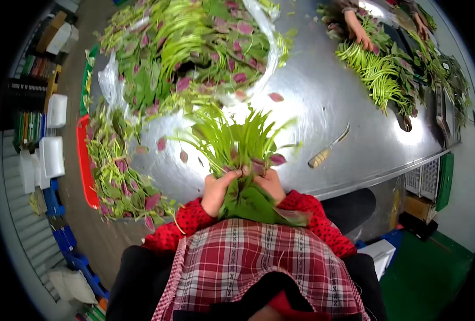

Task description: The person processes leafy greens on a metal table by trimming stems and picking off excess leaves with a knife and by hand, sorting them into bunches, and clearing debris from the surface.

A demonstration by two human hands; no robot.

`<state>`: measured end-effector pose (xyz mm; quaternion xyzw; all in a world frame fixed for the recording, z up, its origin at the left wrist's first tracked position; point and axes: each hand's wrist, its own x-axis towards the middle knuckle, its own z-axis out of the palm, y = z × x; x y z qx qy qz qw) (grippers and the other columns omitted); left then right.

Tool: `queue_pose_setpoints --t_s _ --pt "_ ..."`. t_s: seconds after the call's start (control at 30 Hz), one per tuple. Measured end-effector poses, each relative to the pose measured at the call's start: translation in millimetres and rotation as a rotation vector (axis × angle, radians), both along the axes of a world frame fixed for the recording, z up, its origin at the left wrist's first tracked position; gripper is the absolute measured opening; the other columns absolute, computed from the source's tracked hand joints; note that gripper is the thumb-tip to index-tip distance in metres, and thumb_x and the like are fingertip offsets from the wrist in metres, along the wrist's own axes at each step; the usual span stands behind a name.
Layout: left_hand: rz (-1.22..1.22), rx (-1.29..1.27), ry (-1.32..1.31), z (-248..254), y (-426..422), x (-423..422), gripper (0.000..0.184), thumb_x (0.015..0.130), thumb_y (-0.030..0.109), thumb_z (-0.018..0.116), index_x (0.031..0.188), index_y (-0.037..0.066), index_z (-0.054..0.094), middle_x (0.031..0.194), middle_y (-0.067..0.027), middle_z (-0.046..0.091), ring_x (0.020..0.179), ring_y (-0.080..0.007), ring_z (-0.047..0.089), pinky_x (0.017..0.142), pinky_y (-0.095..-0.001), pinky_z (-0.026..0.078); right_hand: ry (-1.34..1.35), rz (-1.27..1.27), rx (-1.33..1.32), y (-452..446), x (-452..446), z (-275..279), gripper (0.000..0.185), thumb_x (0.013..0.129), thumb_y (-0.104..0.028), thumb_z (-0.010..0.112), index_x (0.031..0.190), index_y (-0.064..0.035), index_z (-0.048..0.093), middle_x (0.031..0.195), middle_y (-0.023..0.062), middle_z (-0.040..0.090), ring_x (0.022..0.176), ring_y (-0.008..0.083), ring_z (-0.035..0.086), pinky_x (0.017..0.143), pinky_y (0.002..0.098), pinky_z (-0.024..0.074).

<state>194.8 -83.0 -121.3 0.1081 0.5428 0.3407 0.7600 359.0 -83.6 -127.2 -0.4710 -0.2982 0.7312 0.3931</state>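
Pointing stems [232, 136] forward, long axis fore-and-aft, leafy bunch [245, 195]

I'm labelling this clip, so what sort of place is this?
Probably a vegetable packing room: a metal worktable bears heaped leafy greens, a knife lies there, and foam trays stand beyond.

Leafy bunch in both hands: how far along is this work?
Seemingly done: aligned stems heaped on plastic. In hand: leafy bunch between left hand and right hand, stem ends pointing away. Seemingly left: loose, tangled greens beside the red crate rim. Can't tell the remaining count.
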Motion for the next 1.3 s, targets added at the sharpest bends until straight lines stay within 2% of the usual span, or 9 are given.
queue_pose_setpoints --t_s 0.03,0.37,0.57,0.63,0.8,0.9,1.1,1.23,1.3 --pt "0.048 -0.016 0.108 -21.9 0.9 0.8 0.026 0.087 0.015 0.064 0.099 -0.007 0.065 0.089 -0.0098 0.067 0.073 -0.015 0.065 0.064 -0.0281 0.053 -0.301 0.158 0.331 -2.3 9.8 -43.3 0.035 0.093 -0.02 0.061 0.119 0.0031 0.057 0.101 0.0082 0.065 0.09 0.0114 0.059 0.077 0.0269 0.0491" --pt "-0.228 -0.157 -0.009 -41.1 12.2 -9.3 0.034 0.094 0.029 0.057 0.103 -0.003 0.062 0.092 -0.0093 0.066 0.075 -0.0165 0.065 0.062 -0.0291 0.054 -0.091 0.015 -0.272 1.4 8.5 -28.2 0.029 0.095 -0.023 0.057 0.106 0.0034 0.062 0.09 0.007 0.066 0.078 0.01 0.059 0.068 0.0266 0.0487" --pt "-0.367 0.448 0.192 29.8 72.9 -29.1 0.046 0.077 0.014 0.071 0.117 -0.002 0.056 0.103 -0.0075 0.065 0.088 -0.0165 0.062 0.081 -0.0288 0.051 -0.185 -0.086 0.414 33.4 -30.9 10.7 0.037 0.097 -0.029 0.052 0.12 -0.0004 0.055 0.11 0.0127 0.062 0.105 0.0204 0.056 0.093 0.0324 0.0422" --pt "-0.527 0.706 0.305 62.2 109.2 -50.1 0.052 0.071 0.007 0.071 0.12 -0.001 0.054 0.105 -0.0075 0.064 0.088 -0.017 0.062 0.081 -0.0308 0.051 -0.419 0.335 0.044 52.1 -37.5 33.4 0.051 0.101 -0.044 0.036 0.13 -0.0034 0.048 0.119 0.0163 0.056 0.115 0.0242 0.051 0.104 0.033 0.0352" --pt "-1.127 0.509 0.466 152.0 130.2 -87.7 0.047 0.066 0.003 0.074 0.11 -0.001 0.061 0.098 -0.0057 0.066 0.088 -0.013 0.06 0.079 -0.0293 0.049 0.007 0.458 0.327 37.0 -63.7 69.7 0.047 0.097 -0.043 0.044 0.124 -0.0052 0.051 0.109 0.0143 0.058 0.106 0.0239 0.053 0.096 0.0344 0.0406" --pt "-0.999 0.247 0.206 116.9 59.8 -90.5 0.06 0.067 0.001 0.075 0.122 0.0 0.053 0.1 -0.0071 0.066 0.091 -0.0164 0.061 0.082 -0.0309 0.05 0.023 0.69 0.286 1.9 -43.1 52.5 0.038 0.093 -0.033 0.057 0.12 -0.0063 0.054 0.107 0.0117 0.06 0.101 0.0222 0.055 0.09 0.0356 0.0448" --pt "-0.567 -0.097 0.042 71.9 -21.4 -76.8 0.061 0.069 0.011 0.07 0.126 0.001 0.049 0.108 -0.0065 0.063 0.095 -0.0162 0.058 0.087 -0.0298 0.045 -0.108 0.244 -0.014 -14.9 32.8 33.5 0.033 0.091 -0.03 0.062 0.11 -0.0026 0.059 0.09 0.0063 0.063 0.076 0.0159 0.061 0.068 0.0318 0.0521" --pt "-0.481 -0.011 0.024 37.1 -43.8 -106.6 0.049 0.07 0.011 0.068 0.117 0.002 0.057 0.099 -0.006 0.065 0.088 -0.0141 0.06 0.084 -0.0294 0.045 0.454 -0.369 -0.163 33.5 114.7 -14.6 0.016 0.09 -0.017 0.056 0.082 -0.004 0.058 0.063 0.001 0.053 0.054 0.011 0.05 0.045 0.0225 0.0381" --pt "-0.404 -0.069 0.098 27.6 -48.8 -111.7 0.043 0.07 0.01 0.067 0.112 0.002 0.06 0.095 -0.0066 0.066 0.086 -0.0134 0.06 0.085 -0.0293 0.045 0.072 -0.116 0.103 31.0 114.6 36.6 0.015 0.088 -0.019 0.06 0.088 -0.0036 0.062 0.062 -0.0001 0.055 0.053 0.0119 0.052 0.049 0.0247 0.0415"
